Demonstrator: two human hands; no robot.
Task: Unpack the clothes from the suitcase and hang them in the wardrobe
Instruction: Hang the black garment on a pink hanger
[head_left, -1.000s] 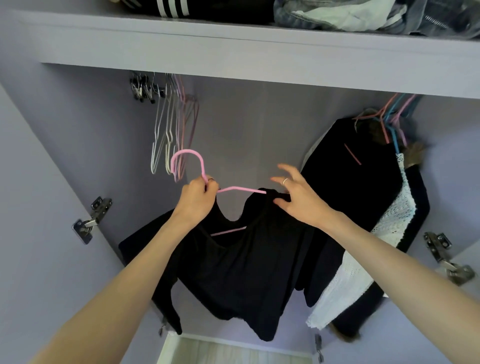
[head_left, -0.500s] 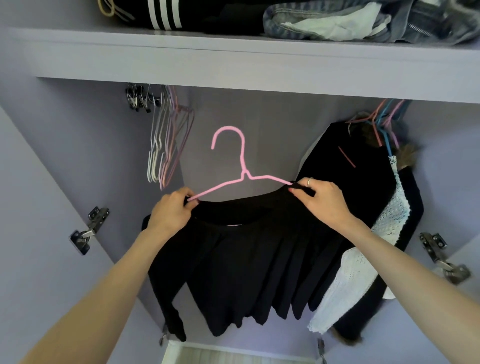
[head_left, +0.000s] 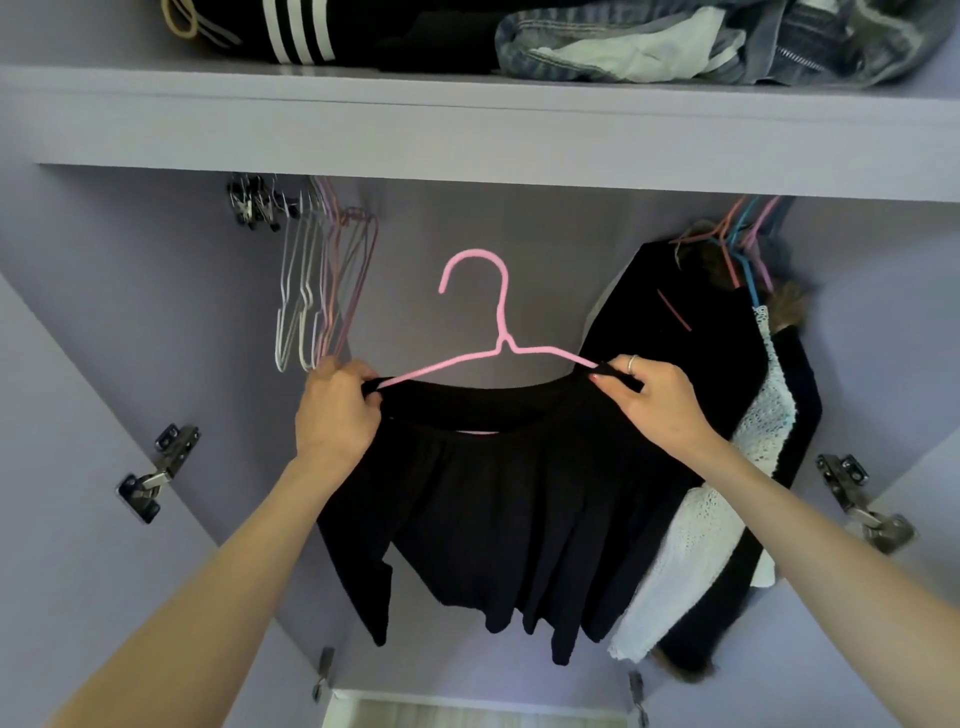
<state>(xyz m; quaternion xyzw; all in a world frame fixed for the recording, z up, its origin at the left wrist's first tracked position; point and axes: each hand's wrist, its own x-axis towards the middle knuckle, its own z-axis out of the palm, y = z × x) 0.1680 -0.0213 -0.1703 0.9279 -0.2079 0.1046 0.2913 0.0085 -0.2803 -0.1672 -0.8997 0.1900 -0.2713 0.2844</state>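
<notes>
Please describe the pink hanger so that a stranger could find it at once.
Look under the shelf, in the middle gap. The pink hanger carries a black garment held by both hands. Unlike the empty hangers at left, its hook is on no rail.

Black garment (head_left: 519, 499) now spread along hanger (head_left: 498, 332)

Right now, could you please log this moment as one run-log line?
left hand: pinches black garment | right hand: pinches garment | pink hanger: inside garment, hook free | empty hangers: left
</notes>
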